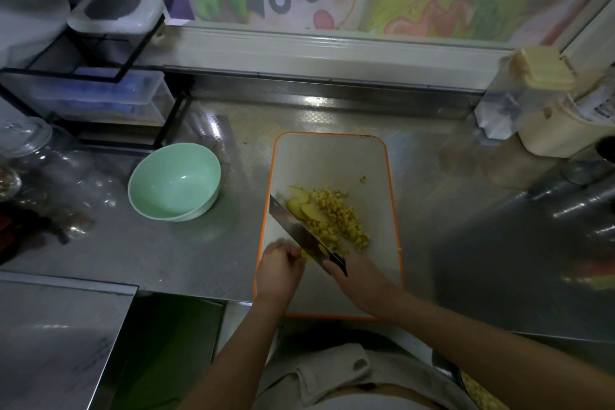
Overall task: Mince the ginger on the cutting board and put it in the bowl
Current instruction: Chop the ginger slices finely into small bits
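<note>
**Steel counter, ginger half minced: how to finish the chop well**

Steel counter (pixel 206 253) runs under a window papered with a cartoon, and on it sits a white cutting board (pixel 332 156) with an orange rim. The ginger (pixel 339 220) lies mid-board as a loose heap of small yellow bits, with a few whole slices (pixel 309 210) at its left edge, so the mincing looks only partly done. The person's right hand (pixel 359 280) grips the dark handle of a knife (pixel 293 226), its blade angled across the near-left side of the heap. The left hand (pixel 279 263) sits just beside the blade with its fingers curled in; whether they pinch a piece cannot be told.

To do this step well, the uncut slices probably want pulling under the blade first, since they are the coarsest part. Curled fingertips are the safe shape so close to the edge (the knuckles, not the tips, should face the steel). A stray bit (pixel 363 179) lies apart near the far side and needs gathering back in.

The green bowl (pixel 179 176) waits empty on the counter, left of the board and apart from it.
</note>
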Available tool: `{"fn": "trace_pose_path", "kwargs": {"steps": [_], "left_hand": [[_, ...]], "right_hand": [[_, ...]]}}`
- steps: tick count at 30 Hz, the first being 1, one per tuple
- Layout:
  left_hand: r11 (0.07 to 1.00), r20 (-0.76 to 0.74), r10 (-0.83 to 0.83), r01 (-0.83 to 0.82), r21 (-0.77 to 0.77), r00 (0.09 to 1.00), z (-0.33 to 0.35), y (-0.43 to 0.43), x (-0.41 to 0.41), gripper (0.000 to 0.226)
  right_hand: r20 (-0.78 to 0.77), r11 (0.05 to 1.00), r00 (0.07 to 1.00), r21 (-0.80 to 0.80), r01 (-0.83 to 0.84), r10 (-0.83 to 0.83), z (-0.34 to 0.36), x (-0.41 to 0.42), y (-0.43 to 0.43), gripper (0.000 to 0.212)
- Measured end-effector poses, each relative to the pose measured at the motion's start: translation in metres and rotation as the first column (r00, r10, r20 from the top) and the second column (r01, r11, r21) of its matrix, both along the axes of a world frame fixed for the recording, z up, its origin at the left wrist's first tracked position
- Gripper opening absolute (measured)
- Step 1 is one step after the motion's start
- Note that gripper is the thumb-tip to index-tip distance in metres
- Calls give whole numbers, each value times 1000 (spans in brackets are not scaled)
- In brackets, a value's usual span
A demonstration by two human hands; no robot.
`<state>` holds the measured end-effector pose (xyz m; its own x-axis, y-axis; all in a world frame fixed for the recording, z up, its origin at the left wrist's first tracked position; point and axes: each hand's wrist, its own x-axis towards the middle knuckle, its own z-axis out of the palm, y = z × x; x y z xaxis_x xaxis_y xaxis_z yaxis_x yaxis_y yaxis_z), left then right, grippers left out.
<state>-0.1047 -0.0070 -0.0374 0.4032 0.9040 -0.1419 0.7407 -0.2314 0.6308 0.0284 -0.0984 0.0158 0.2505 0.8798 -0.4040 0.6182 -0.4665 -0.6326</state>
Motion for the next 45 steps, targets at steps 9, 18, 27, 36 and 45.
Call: {"fn": "trace_pose_path", "kwargs": {"steps": [9, 18, 27, 36, 45], "left_hand": [[1000, 0, 22, -22, -21, 1000, 1, 2, 2, 6], [1000, 3, -13, 14, -9, 1000, -4, 3, -2, 10], [999, 49, -39, 38, 7, 998, -4, 4, -4, 30], [1000, 153, 9, -6, -21, 988, -2, 2, -11, 29], [995, 136, -30, 16, 97, 990, -4, -2, -14, 29]], "right_hand": [[109, 993, 994, -115, -12, 25, -7, -7, 7, 41], [46, 995, 999, -99, 21, -17, -20, -7, 11, 36], [40, 1000, 999, 5, 15, -15, -13, 16, 14, 39], [0, 994, 998, 92, 55, -56, -10, 10, 4, 26], [33, 1000, 999, 19, 13, -13, -14, -5, 3, 37]]}}
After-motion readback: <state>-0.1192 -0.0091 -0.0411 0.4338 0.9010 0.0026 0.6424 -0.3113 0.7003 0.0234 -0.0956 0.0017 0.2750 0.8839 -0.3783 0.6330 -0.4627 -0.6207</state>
